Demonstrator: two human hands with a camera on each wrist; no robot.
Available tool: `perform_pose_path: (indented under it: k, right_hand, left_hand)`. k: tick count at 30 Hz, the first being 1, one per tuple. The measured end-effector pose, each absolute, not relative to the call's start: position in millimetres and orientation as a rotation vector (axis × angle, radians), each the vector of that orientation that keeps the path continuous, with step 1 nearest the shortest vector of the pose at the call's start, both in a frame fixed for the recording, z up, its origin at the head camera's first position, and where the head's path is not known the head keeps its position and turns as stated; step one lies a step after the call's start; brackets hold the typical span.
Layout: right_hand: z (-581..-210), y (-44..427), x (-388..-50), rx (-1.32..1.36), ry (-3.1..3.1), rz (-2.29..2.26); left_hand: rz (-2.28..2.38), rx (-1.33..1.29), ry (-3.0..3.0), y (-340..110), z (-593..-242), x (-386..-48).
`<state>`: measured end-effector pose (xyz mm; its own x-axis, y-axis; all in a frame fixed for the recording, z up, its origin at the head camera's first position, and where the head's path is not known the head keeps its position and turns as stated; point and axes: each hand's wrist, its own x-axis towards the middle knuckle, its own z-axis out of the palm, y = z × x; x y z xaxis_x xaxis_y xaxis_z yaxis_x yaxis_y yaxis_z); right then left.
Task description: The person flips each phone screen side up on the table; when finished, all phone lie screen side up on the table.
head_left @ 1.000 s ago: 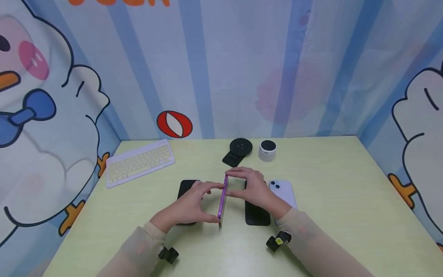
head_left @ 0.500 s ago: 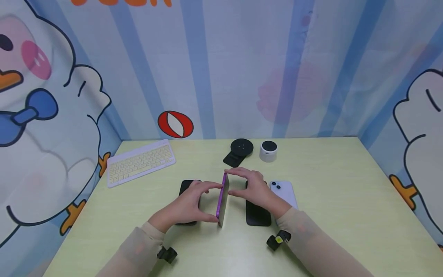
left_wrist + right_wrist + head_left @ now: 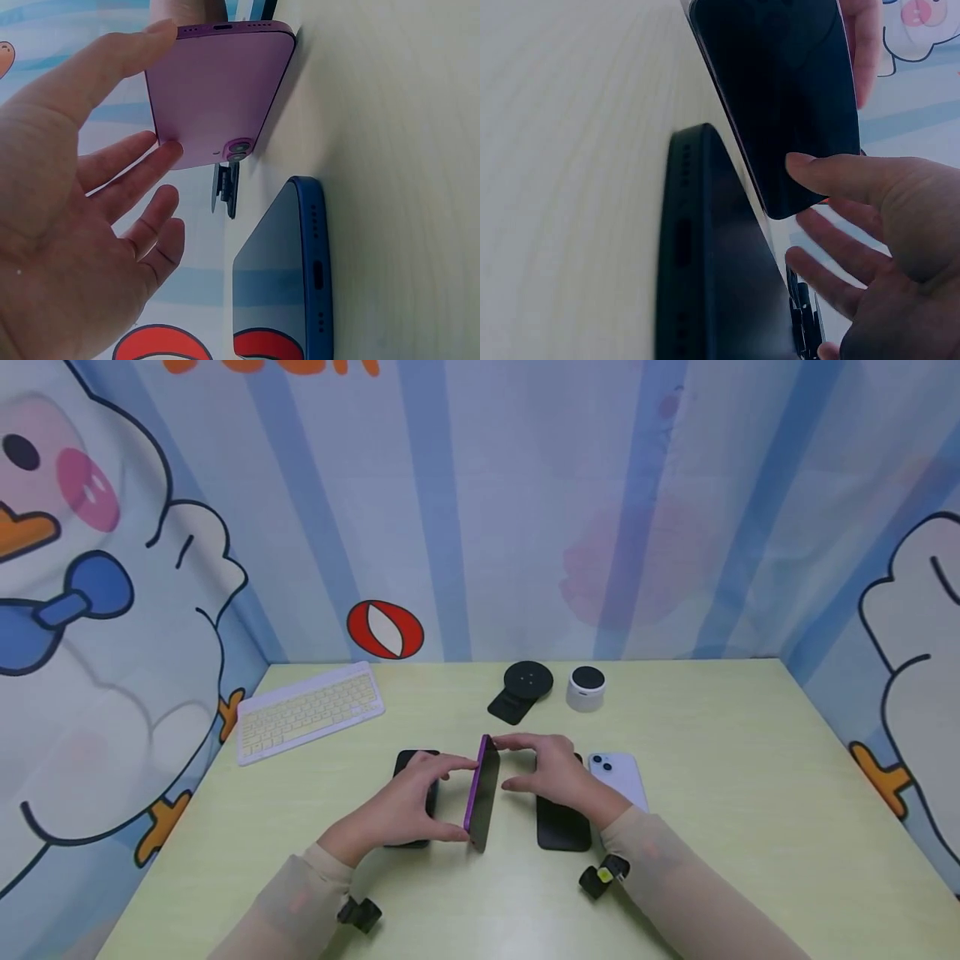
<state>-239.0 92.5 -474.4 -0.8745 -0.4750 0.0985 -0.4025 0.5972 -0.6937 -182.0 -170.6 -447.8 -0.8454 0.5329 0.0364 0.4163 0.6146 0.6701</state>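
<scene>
While the left hand (image 3: 401, 803) is gripping the purple smartphone (image 3: 483, 793), thumb at the near end and fingers at the upper edge and back, the right hand (image 3: 558, 770) is reaching in from the other side, thumb and fingers parted, index at the far corner, enclosing nothing; thumb contact is remaining uncertain.

Item 1, purple smartphone: leaning on a long side over the tabletop (image 3: 712, 727), screen facing right, camera back facing left. The rim grip is probably making its tilt easier to control.

Item 2, blue-framed smartphone (image 3: 279, 277): lying screen up, left of the purple smartphone.

Item 3, black smartphone (image 3: 564, 828): lying screen up, right of the purple smartphone. Both are lying flat, presumably for stability.

Item 4, lavender smartphone (image 3: 621, 777): lying back up, farther right.

Item 5, black folding stand (image 3: 528, 681): sitting beyond the purple smartphone.

Item 6, white cylinder (image 3: 586, 697), possibly a speaker: standing beyond and right.

Item 7, lavender keyboard (image 3: 311, 714): lying aslant, beyond and left.
</scene>
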Motion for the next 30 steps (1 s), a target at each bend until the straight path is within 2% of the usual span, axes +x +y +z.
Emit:
perform_pose_path:
  k: [19, 30]
  right_hand:
    - [-480.0, 85.7, -244.8, -0.747, 2.805, -0.928]
    - [-478.0, 85.8, -248.3, -0.751, 2.777, -0.862]
  left_hand:
    - [0.965, 0.719, 2.766, -177.9, -456.3, -177.0]
    - [0.681, 0.669, 2.888, -172.5, -467.0, -178.1]
